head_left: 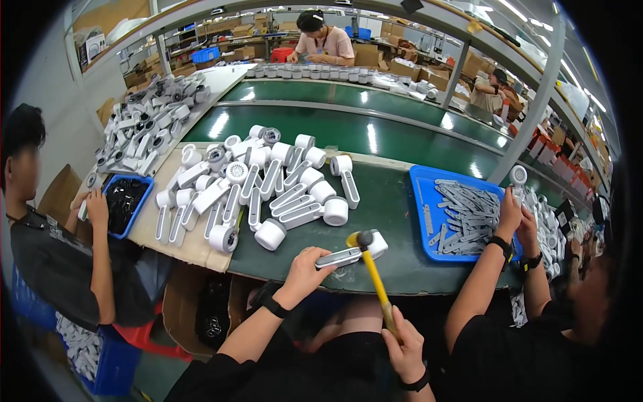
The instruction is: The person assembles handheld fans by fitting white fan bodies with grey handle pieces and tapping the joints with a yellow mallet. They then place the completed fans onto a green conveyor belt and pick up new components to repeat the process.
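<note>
My left hand (305, 276) is closed around the handle end of a white and grey handheld fan (377, 245), which lies on its side just above the front edge of the green bench. In my right hand (405, 345) is a hammer (378, 281) with a yellow handle and a dark striking face. Its head overlaps the fan where handle and round head meet; whether they touch I cannot tell. Beyond my hands, a pile of similar white fans (271, 234) covers the bench, some with grey handle faces up, some showing round grilles.
To the right, a blue tray (423, 248) holds many grey strips. A co-worker's hands (519, 224) hold a fan beside it. On the left another person works near a blue bin (142, 208) of black parts. Green conveyor belts (315, 127) run behind, near a larger fan pile (147, 127).
</note>
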The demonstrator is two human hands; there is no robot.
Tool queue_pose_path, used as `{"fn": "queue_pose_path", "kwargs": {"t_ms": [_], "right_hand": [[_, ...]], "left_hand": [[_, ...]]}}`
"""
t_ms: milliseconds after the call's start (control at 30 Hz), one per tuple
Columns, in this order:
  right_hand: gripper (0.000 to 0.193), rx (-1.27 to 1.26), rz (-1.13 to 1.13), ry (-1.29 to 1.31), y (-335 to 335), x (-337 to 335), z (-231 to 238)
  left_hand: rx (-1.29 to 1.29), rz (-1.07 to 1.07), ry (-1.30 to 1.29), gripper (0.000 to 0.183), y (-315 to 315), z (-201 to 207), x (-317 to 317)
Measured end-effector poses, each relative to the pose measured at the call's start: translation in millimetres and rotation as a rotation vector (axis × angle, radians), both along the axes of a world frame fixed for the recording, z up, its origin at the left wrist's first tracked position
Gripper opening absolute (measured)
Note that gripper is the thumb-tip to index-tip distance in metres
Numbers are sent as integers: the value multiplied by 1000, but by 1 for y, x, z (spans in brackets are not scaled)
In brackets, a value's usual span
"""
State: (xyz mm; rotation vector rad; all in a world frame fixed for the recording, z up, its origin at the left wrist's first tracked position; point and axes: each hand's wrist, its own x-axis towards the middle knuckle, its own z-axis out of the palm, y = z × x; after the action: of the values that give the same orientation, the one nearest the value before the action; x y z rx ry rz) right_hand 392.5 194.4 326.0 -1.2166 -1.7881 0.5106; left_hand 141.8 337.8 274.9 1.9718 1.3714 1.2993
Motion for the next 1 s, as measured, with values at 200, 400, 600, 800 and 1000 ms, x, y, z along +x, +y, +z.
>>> {"fn": "queue_pose_path", "kwargs": {"t_ms": [200,400,600,800,1000], "right_hand": [[54,-274,35,-199,3,0,7],[54,-10,-33,-49,0,-8,13],[54,-247,40,-236,6,-10,22],[54,-218,91,-217,1,-19,30],[56,-38,111,-144,3,-28,33]], "left_hand": [[0,-6,-58,27,-1,-3,-2],[22,-24,-63,28,-1,-3,0],[0,101,-41,31,-7,-16,-6],[47,215,61,28,-12,-16,-8],[26,190,52,28,-11,-14,-9]]}}
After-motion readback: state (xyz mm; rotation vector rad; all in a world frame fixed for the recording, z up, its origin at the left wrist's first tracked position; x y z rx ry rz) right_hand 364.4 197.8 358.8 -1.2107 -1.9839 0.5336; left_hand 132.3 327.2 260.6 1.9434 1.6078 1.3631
